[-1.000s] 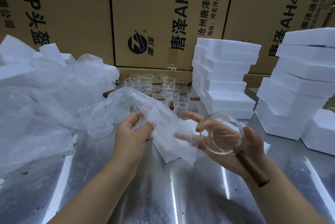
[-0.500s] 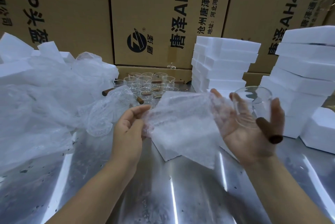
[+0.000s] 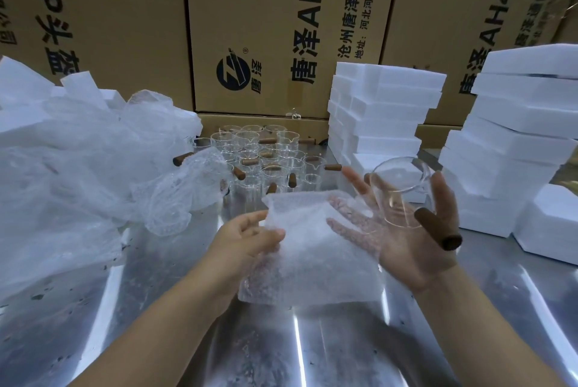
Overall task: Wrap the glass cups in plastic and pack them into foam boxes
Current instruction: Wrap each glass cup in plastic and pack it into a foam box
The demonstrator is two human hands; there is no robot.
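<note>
Pinching the plastic sheet [image 3: 312, 258] by its edge with my left grip [image 3: 247, 239], I am clasping an empty glass cup [image 3: 397, 186] in my right grip [image 3: 406, 239] above the tabletop [image 3: 312, 352], near stacked foam boxes [image 3: 384, 111].

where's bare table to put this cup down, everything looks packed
Bare metal table lies along the near edge at centre, and on the near right below the foam boxes. A narrower strip borders the plastic heap at near left. Crowded: the glass cups at back centre, hemmed by heap and foam.
</note>
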